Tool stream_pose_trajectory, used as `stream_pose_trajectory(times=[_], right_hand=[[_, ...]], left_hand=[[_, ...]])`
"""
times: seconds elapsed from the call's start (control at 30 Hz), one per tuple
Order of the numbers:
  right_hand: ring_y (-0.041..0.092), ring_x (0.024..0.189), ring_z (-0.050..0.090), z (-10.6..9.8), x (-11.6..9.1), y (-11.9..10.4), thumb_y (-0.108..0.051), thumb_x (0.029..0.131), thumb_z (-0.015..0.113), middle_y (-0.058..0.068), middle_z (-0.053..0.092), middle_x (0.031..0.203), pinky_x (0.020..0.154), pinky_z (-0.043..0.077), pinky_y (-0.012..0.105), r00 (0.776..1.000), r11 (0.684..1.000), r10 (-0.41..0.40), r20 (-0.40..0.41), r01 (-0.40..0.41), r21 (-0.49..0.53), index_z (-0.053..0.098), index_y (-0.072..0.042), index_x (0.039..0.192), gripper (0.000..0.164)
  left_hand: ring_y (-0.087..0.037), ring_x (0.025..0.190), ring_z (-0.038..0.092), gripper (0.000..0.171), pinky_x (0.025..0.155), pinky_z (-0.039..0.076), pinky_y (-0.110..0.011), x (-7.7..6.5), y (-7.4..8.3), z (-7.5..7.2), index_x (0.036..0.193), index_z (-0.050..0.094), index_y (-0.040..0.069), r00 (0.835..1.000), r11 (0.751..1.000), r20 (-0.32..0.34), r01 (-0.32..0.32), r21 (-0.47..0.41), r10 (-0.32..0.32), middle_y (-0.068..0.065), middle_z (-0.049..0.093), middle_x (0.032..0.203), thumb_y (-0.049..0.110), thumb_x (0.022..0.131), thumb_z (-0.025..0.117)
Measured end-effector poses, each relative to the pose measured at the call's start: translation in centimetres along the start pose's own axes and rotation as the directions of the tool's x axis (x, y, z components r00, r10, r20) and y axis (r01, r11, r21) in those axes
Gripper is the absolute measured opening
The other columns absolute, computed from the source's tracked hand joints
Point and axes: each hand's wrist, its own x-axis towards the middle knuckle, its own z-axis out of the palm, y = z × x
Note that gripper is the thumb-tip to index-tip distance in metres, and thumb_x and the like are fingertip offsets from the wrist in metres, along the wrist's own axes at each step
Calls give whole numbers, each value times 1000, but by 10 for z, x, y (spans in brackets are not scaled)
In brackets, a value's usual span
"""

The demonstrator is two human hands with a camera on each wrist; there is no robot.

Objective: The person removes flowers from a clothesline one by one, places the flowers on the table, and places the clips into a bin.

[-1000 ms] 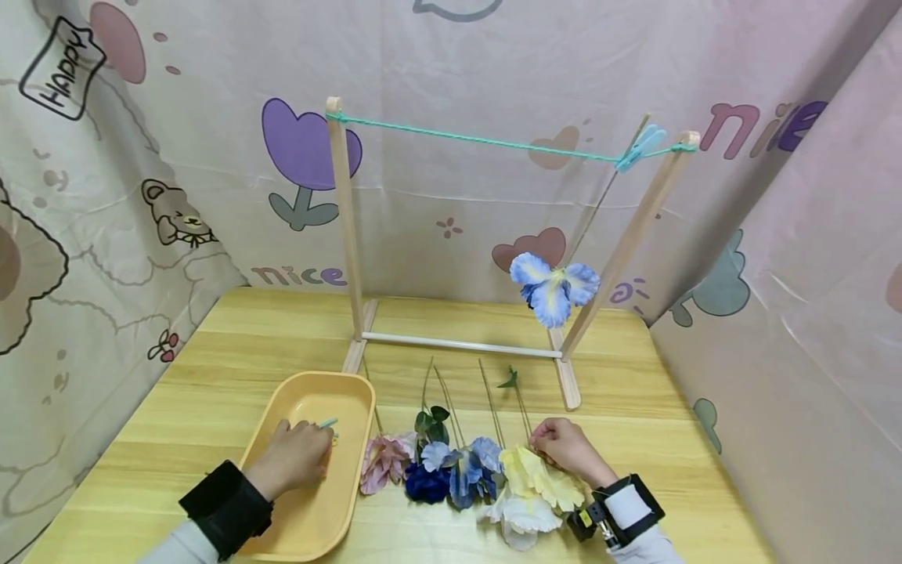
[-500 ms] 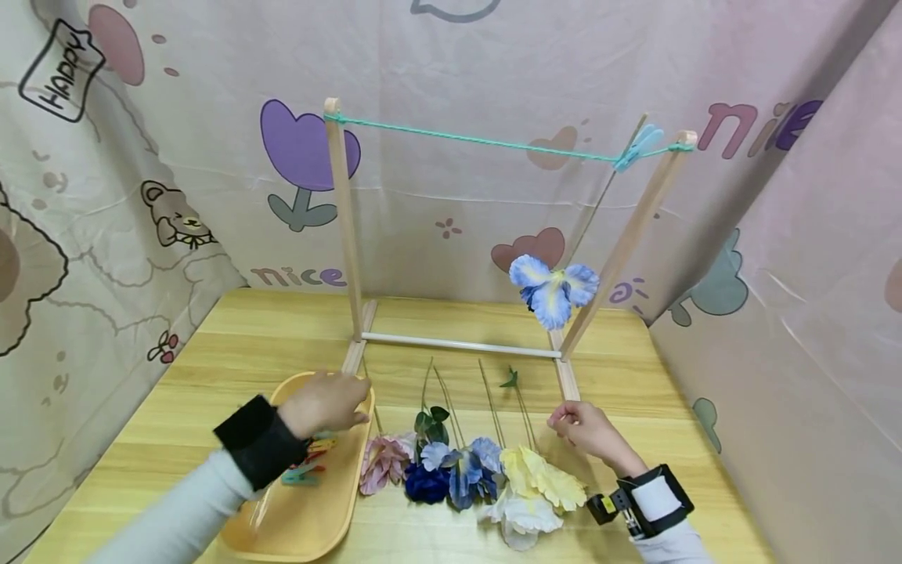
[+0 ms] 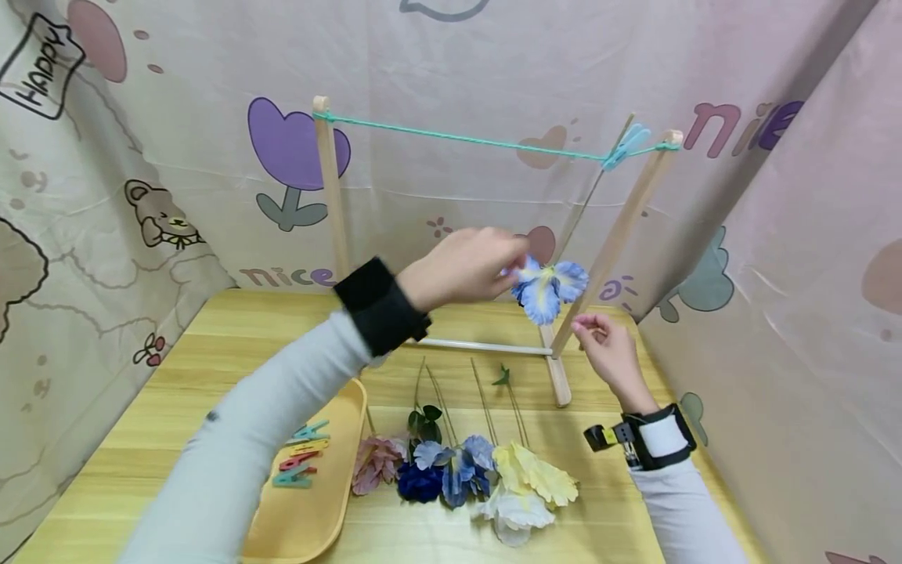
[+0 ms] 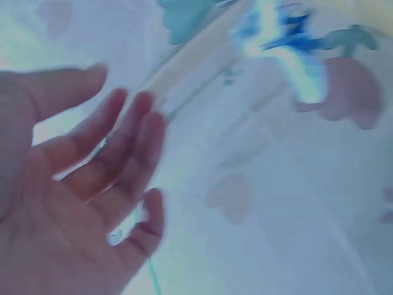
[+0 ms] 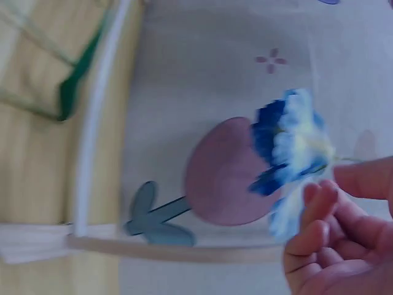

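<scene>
A blue iris (image 3: pixel 551 290), an artificial flower with pale yellow at its centre, hangs head down from a light-blue clothespin (image 3: pixel 625 147). That clothespin grips its stem on a green cord (image 3: pixel 465 141). My left hand (image 3: pixel 461 268) is up beside the flower and overlaps its left petals in the head view. In the left wrist view its fingers (image 4: pixel 126 150) are loosely bent with nothing between them. Just below and right of the bloom, my right hand (image 3: pixel 609 352) is raised with fingers loosely curled, holding nothing. Whether either hand touches the petals, I cannot tell.
Two wooden posts (image 3: pixel 330 196) carry the cord, joined low by a white rod (image 3: pixel 486 345). A yellow tray (image 3: pixel 345 486) with several clothespins (image 3: pixel 303 450) is front left. Pink (image 3: pixel 378 462), dark blue (image 3: pixel 420 482), yellow (image 3: pixel 539 474) and white (image 3: pixel 514 515) flowers lie on the table.
My left hand has left the tray and risen rightward to the hanging iris. My right hand has moved up and right from beside the yellow flower.
</scene>
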Motion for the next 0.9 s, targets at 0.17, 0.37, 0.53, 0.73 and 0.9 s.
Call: stream_pose_trajectory(times=[0.17, 0.37, 0.53, 0.73, 0.9], right_hand=[[-4, 55, 51, 3, 23, -23, -16, 94, 56, 17, 60, 104, 51, 42, 15, 989, 989, -60, -138, 78, 128, 58, 3, 114, 28], [-1, 60, 53, 8, 50, -40, -13, 94, 54, 16, 57, 121, 50, 39, 11, 962, 974, -98, -253, 145, 175, 52, 0, 125, 34], [11, 69, 60, 10, 63, -49, -19, 96, 52, 14, 56, 125, 59, 44, 12, 967, 972, -73, -245, 124, 199, 49, -3, 130, 38], [6, 64, 57, 21, 69, -53, -14, 95, 52, 17, 59, 110, 60, 47, 16, 973, 950, -35, -229, 104, 295, 54, 4, 121, 32], [4, 59, 55, 27, 69, -53, -12, 94, 55, 21, 60, 96, 52, 41, 12, 968, 953, -37, -250, 109, 281, 60, 8, 108, 25]], left_hand=[[-10, 87, 54, 19, 71, 45, -23, 54, 14, -27, 107, 58, 11, 995, 1000, -101, 18, -18, -20, 2, 61, 101, 20, 97, 43], [-11, 107, 52, 32, 87, 41, -17, 101, 23, -49, 125, 48, 9, 977, 995, -197, 95, 34, -87, 0, 55, 120, 28, 98, 44], [-13, 109, 51, 35, 88, 40, -16, 132, 22, -54, 124, 45, 7, 961, 981, -208, 191, 24, -182, -2, 52, 118, 31, 99, 41], [-9, 90, 47, 29, 78, 37, -18, 154, 18, -51, 116, 47, 10, 962, 969, -121, 237, -67, -244, 6, 45, 92, 33, 99, 40], [-9, 78, 38, 23, 70, 32, -20, 162, 17, -49, 105, 46, 13, 951, 942, -72, 286, -176, -302, 8, 35, 79, 35, 97, 43]])
